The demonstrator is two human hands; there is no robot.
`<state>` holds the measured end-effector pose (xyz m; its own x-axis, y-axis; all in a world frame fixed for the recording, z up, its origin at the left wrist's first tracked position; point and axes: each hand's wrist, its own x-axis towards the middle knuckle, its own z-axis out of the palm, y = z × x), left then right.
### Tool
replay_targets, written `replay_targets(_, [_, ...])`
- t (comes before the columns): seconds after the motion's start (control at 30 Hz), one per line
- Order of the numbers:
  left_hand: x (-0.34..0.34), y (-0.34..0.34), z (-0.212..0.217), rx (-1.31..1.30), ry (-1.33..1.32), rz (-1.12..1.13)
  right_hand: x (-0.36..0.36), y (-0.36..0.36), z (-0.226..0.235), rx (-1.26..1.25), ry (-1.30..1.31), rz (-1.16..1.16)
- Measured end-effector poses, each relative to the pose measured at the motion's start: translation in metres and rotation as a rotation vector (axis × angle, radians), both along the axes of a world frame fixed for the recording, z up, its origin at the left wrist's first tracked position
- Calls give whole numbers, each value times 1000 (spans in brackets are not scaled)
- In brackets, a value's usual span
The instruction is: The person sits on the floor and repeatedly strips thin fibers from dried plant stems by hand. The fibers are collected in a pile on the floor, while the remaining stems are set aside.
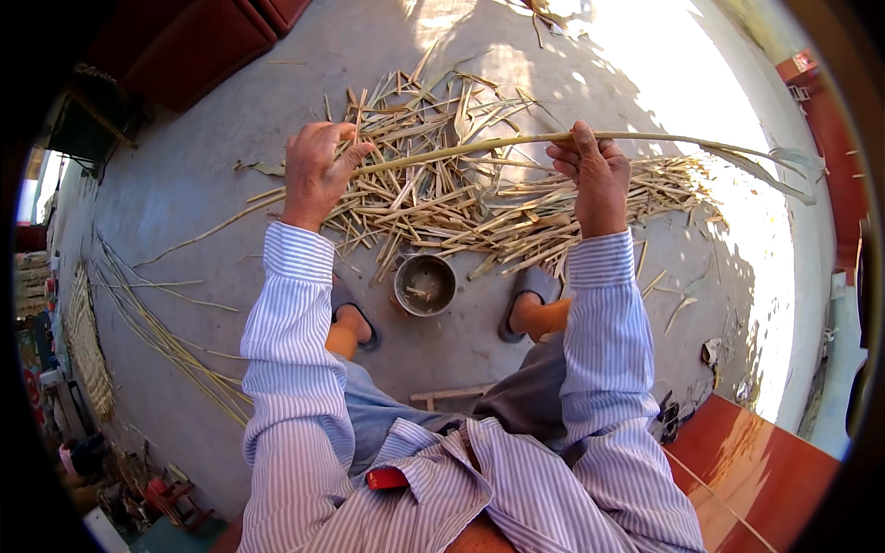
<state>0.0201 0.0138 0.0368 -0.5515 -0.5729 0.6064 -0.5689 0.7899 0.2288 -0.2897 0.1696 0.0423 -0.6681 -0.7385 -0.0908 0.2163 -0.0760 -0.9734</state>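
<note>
A long, thin greenish-yellow plant stalk (475, 147) stretches across in front of me above the floor. Near its left end, my left hand (316, 172) is closed, thumb and fingers bent around it; a short piece rises by its fingertips, but I cannot tell if it is held. My right hand (592, 173) pinches the same stalk between thumb and fingers, farther along. Past that hand the stalk runs on to the right and ends in drooping dry leaves (761, 172). Beneath both hands lies a heap of short cut stalks (406, 198).
Between my sandalled feet stands a round metal pot (425, 285) with bits inside. Several long stalks (171, 336) lie on the floor to the left, near a woven braided piece (89, 355). Red-brown tiles (765, 461) are at lower right; a dark red sofa (198, 55) stands at upper left.
</note>
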Motion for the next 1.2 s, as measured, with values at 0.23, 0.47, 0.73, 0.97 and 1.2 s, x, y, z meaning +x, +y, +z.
replay_targets(0.23, [-17,9,-14,421,193,-179,5,-7,6,44,-31,-69])
replay_targets(0.47, [9,-23,8,687,853,118,3,-4,0,55,-61,-98])
replay_targets(0.73, [-63,34,16,-160,20,-158,27,-11,1,2,-112,44])
replay_targets(0.97, [-30,17,22,62,-164,-89,-3,-9,5,-76,-130,-72])
replay_targets(1.2, [-76,43,21,95,126,-218,47,-15,6,-70,-104,201])
